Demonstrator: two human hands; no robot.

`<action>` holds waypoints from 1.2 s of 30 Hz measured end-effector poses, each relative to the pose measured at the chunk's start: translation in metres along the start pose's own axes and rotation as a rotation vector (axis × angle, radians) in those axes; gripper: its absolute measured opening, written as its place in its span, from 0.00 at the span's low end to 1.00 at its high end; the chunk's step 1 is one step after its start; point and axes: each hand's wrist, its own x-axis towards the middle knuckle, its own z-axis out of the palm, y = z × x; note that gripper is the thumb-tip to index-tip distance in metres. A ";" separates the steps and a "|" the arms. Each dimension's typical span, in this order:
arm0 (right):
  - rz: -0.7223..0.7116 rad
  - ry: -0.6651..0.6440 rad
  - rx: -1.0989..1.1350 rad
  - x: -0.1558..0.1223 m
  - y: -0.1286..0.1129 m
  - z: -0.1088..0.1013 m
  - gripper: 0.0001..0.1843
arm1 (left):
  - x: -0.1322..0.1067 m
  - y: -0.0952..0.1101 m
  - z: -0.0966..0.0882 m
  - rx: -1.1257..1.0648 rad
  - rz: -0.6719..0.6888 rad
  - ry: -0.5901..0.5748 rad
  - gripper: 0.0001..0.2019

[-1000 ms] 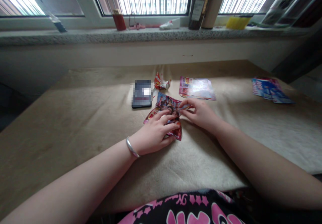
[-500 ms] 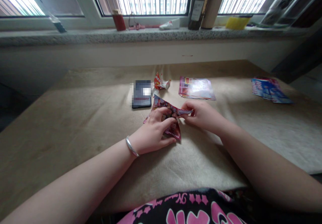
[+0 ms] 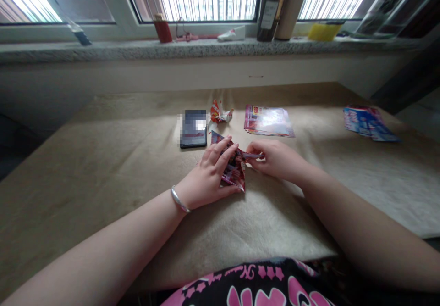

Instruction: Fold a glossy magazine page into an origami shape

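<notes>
Tan cloth (image 3: pixel 103 168) covers the table from the near edge to the wall under the window. Nearest of all, at the bottom edge, shows a black garment with pink lettering (image 3: pixel 254 287). Both bare forearms reach in from there, the left one with a silver bangle (image 3: pixel 179 200) at the wrist.

At mid-table the left hand (image 3: pixel 208 180) lies over a folded printed paper (image 3: pixel 236 172), fingers stretched out and pressing it onto the cloth, not curled around it. The right hand (image 3: pixel 277 159) is closed on the same paper, pinching a narrow pointed flap between thumb and fingertips just beside the left fingertips. The paper rests on the cloth between the two hands, partly hidden by them.

Just beyond the left hand lies a dark phone (image 3: pixel 193 129), its face blurred out. Past it sits a small crumpled paper figure (image 3: pixel 220 113), and to its right a stack of glossy printed sheets (image 3: pixel 268 120). More printed sheets (image 3: pixel 369 122) lie well apart at the far right.

Farthest back, the stone windowsill (image 3: pixel 103 49) carries a red cup (image 3: pixel 162 28), a dark jar (image 3: pixel 270 14) and a yellow container (image 3: pixel 323 30) before barred windows.
</notes>
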 end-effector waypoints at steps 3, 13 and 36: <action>0.024 -0.026 0.051 0.001 0.000 0.002 0.04 | 0.000 -0.002 0.000 0.018 0.010 0.034 0.46; 0.094 0.047 0.126 0.003 -0.003 0.010 0.02 | 0.001 -0.005 0.000 0.091 0.015 0.055 0.51; -0.189 0.371 0.321 -0.006 -0.024 0.005 0.04 | 0.006 -0.002 -0.008 0.020 -0.089 0.279 0.32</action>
